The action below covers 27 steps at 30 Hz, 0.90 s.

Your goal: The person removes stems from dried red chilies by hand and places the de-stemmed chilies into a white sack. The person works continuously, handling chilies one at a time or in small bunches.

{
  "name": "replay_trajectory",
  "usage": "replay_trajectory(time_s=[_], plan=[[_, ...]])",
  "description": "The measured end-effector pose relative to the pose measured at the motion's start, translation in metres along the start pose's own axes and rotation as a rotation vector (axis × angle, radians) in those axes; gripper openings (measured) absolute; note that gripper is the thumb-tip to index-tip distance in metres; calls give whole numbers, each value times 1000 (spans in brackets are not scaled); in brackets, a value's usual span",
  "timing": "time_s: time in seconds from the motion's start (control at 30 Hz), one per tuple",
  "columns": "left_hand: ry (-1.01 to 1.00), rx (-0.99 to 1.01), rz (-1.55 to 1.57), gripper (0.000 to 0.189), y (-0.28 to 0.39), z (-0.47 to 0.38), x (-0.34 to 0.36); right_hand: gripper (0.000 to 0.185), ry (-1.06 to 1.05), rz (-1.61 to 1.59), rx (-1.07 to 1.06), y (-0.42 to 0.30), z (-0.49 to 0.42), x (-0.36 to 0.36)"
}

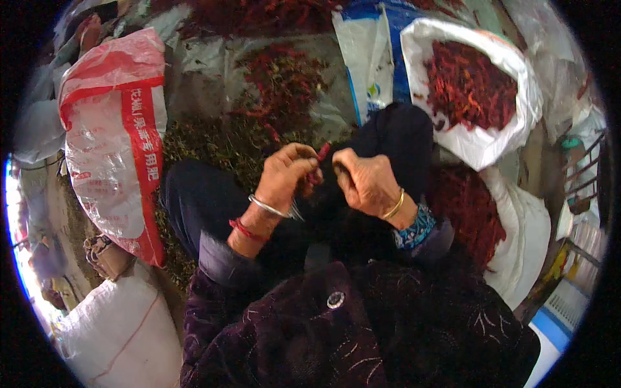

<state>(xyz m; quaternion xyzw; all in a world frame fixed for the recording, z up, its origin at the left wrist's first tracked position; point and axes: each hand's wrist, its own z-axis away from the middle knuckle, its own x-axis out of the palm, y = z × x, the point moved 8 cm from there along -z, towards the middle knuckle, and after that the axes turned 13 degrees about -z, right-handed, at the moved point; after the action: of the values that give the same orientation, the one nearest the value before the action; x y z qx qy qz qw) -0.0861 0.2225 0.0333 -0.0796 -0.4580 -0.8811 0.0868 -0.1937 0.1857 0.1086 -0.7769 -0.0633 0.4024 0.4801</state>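
Observation:
My left hand is closed around dried red chili peppers. One red chili pepper sticks up past the thumb, and more red shows beneath the fingers. Just to the right, my right hand hangs over my lap with its fingers curled; whatever lies between its fingertips is hidden. A small gap separates the two hands. Ahead of them, a loose heap of dried red chilies lies on plastic sheeting, with greenish-brown stem litter spread on the near side, close to my knees.
An open white woven sack of red chilies stands at the front right. Below it, more chilies lie by another white sack. A red-and-white printed sack lies left, above a full white sack. Another person's hand shows upper left.

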Motion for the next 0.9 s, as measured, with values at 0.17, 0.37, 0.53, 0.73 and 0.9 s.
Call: replay_trajectory(time_s=[0.17,0.37,0.53,0.73,0.9], plan=[[-43,-27,-199,14,-13,1,31,17,-61,140,-6,8,22,-2],[-19,-165,28,13,-40,15,43,17,-142,94,-16,10,48,10],[89,-34,-52,15,-16,17,47,18,-77,-18,126,11,55,-7],[-70,41,-294,21,-10,25,81,16,295,-1336,619,39,77,-6],[-58,115,-267,13,-21,25,76,18,389,-1515,739,43,85,12]])
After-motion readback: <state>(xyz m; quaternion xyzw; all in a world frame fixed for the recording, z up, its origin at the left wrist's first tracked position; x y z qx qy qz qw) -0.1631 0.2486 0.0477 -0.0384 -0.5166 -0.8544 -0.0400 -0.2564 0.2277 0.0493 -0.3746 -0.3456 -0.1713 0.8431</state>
